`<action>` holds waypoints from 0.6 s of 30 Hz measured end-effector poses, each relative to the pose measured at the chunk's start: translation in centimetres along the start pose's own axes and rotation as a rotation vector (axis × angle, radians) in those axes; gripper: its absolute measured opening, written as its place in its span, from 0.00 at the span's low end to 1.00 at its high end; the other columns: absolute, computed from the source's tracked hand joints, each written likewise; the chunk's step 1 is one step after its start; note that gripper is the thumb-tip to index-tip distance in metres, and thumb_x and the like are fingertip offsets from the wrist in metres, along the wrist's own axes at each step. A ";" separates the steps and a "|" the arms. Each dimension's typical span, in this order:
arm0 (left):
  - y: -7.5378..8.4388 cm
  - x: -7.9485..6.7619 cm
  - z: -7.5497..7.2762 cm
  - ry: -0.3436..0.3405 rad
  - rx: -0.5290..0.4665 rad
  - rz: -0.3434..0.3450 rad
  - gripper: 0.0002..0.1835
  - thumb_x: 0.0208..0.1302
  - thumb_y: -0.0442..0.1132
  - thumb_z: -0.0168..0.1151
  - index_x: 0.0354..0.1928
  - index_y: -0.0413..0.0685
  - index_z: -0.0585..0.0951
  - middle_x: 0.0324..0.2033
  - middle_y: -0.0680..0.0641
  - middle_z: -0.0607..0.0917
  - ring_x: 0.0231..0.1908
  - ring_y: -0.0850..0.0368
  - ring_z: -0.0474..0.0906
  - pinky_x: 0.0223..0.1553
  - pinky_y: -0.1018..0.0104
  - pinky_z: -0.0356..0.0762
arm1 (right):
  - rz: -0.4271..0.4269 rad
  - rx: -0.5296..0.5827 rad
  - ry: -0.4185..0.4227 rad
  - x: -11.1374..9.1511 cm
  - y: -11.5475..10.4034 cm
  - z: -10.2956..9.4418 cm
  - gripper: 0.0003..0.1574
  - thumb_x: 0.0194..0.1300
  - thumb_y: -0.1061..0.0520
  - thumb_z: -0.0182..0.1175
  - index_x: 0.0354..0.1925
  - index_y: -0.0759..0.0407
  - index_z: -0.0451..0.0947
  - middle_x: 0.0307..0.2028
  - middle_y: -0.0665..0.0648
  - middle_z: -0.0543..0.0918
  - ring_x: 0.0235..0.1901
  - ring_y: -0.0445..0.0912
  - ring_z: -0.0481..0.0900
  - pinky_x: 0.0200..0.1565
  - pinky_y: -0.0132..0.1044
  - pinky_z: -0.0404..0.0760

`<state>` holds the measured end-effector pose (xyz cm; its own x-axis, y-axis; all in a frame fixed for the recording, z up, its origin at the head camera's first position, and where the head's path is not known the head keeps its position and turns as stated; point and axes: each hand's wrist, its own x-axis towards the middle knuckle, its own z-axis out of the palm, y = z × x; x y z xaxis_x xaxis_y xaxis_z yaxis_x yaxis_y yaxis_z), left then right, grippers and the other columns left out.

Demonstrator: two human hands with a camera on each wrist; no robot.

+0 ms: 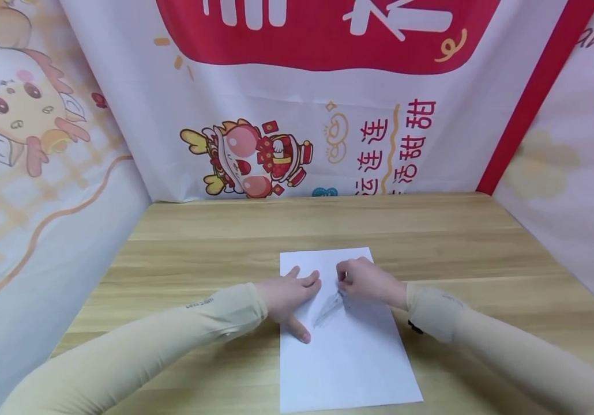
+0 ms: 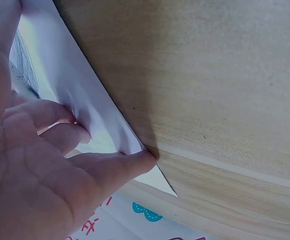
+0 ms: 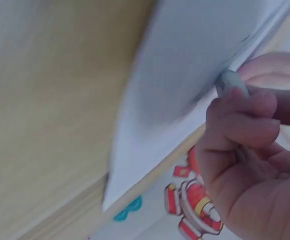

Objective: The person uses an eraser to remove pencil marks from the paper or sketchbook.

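Observation:
A white sheet of paper [image 1: 349, 363] lies on the table with a patch of dark grey strokes [image 1: 328, 311] near its middle. On the left part of the sheet rests my left hand [image 1: 286, 295], its fingers spread and fairly straight. My right hand [image 1: 368, 282] is over the sheet's right side, beside the grey patch. In the right wrist view, its curled fingers pinch a short grey-white stick [image 3: 230, 81] with a blunt end. Most of the stick is hidden by the fingers, and its exact kind cannot be told.
The wooden table [image 1: 198, 242] extends around the paper on all sides. A printed cloth [image 1: 302, 86] hangs behind the table's far edge, with further patterned cloths at the left [image 1: 68, 230] and right [image 1: 577, 202].

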<state>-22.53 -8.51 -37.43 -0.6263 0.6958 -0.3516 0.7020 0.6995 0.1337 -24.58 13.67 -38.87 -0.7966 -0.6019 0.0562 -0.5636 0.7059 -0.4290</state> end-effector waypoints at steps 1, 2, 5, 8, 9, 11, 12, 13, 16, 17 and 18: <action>0.0 0.0 0.0 -0.003 0.002 0.001 0.61 0.48 0.68 0.70 0.77 0.44 0.54 0.76 0.44 0.50 0.71 0.29 0.45 0.68 0.46 0.54 | -0.005 0.012 -0.027 -0.1 -0.1 0.0 0.08 0.58 0.69 0.64 0.26 0.59 0.79 0.21 0.47 0.78 0.21 0.39 0.72 0.26 0.32 0.75; 0.1 0.0 0.0 -0.002 0.004 -0.001 0.61 0.48 0.68 0.70 0.77 0.44 0.54 0.76 0.44 0.50 0.70 0.29 0.46 0.68 0.46 0.55 | -0.011 0.024 -0.044 -0.1 -0.1 0.0 0.08 0.58 0.69 0.64 0.26 0.58 0.79 0.21 0.46 0.77 0.21 0.39 0.72 0.25 0.31 0.75; 0.1 -0.1 -0.1 0.002 0.013 -0.016 0.61 0.48 0.68 0.71 0.77 0.44 0.54 0.76 0.44 0.51 0.70 0.29 0.46 0.67 0.45 0.55 | -0.015 0.032 -0.020 0.1 0.0 -0.2 0.08 0.57 0.69 0.64 0.25 0.59 0.79 0.21 0.47 0.77 0.21 0.39 0.72 0.24 0.32 0.75; 0.1 -0.2 -0.2 0.002 0.016 -0.014 0.61 0.48 0.67 0.71 0.77 0.43 0.54 0.76 0.44 0.51 0.70 0.29 0.46 0.67 0.45 0.56 | -0.002 0.000 0.049 0.4 0.6 -0.3 0.08 0.57 0.71 0.63 0.26 0.60 0.79 0.21 0.48 0.77 0.22 0.39 0.71 0.26 0.32 0.74; 0.1 -0.2 -0.2 0.000 0.013 -0.010 0.61 0.48 0.67 0.71 0.77 0.43 0.54 0.76 0.43 0.51 0.70 0.29 0.46 0.67 0.45 0.56 | -0.006 -0.012 0.059 0.4 0.7 -0.3 0.08 0.57 0.71 0.63 0.25 0.61 0.79 0.21 0.48 0.77 0.22 0.39 0.71 0.26 0.32 0.74; 0.1 -0.1 -0.2 -0.002 0.011 -0.001 0.61 0.48 0.67 0.71 0.77 0.43 0.54 0.76 0.43 0.51 0.70 0.29 0.46 0.67 0.45 0.56 | -0.010 -0.013 0.034 0.1 0.7 -0.3 0.09 0.56 0.71 0.63 0.25 0.60 0.78 0.20 0.47 0.77 0.21 0.38 0.71 0.25 0.32 0.74; 0.1 -0.1 -0.1 -0.003 0.013 0.003 0.61 0.48 0.68 0.71 0.77 0.43 0.54 0.76 0.43 0.51 0.70 0.28 0.46 0.67 0.45 0.56 | -0.014 -0.007 0.008 -0.2 0.6 -0.3 0.10 0.56 0.70 0.63 0.24 0.58 0.78 0.20 0.46 0.76 0.21 0.38 0.70 0.25 0.31 0.73; 0.1 0.0 -0.1 -0.002 0.016 0.004 0.61 0.48 0.68 0.71 0.77 0.43 0.54 0.76 0.43 0.51 0.70 0.28 0.47 0.67 0.45 0.56 | -0.027 -0.003 -0.012 -0.4 0.4 -0.2 0.10 0.55 0.70 0.63 0.24 0.58 0.78 0.20 0.45 0.76 0.20 0.38 0.70 0.25 0.31 0.73; 0.0 0.0 -0.2 0.001 0.022 -0.006 0.62 0.48 0.68 0.71 0.77 0.43 0.54 0.76 0.43 0.50 0.70 0.28 0.46 0.67 0.45 0.56 | -0.034 0.016 -0.041 -0.6 -0.1 -0.3 0.10 0.54 0.69 0.65 0.23 0.56 0.78 0.20 0.44 0.76 0.20 0.38 0.71 0.25 0.31 0.73; -0.1 -0.1 -0.2 0.001 0.022 -0.010 0.62 0.48 0.68 0.71 0.77 0.43 0.54 0.76 0.44 0.50 0.70 0.28 0.46 0.67 0.45 0.56 | -0.030 0.019 -0.034 -0.4 -0.1 -0.3 0.10 0.54 0.69 0.64 0.24 0.57 0.79 0.20 0.45 0.76 0.21 0.38 0.71 0.25 0.31 0.74; -0.1 -0.1 -0.3 0.000 0.023 -0.014 0.62 0.48 0.67 0.71 0.77 0.43 0.54 0.76 0.43 0.50 0.70 0.28 0.46 0.67 0.45 0.55 | -0.026 0.017 -0.013 -0.1 0.1 -0.4 0.10 0.54 0.70 0.64 0.24 0.58 0.79 0.20 0.45 0.76 0.21 0.38 0.71 0.25 0.31 0.74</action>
<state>-22.65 -8.62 -37.12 -0.6363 0.6860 -0.3529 0.7007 0.7053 0.1076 -24.65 13.94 -38.56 -0.7786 -0.6250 0.0561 -0.5804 0.6834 -0.4427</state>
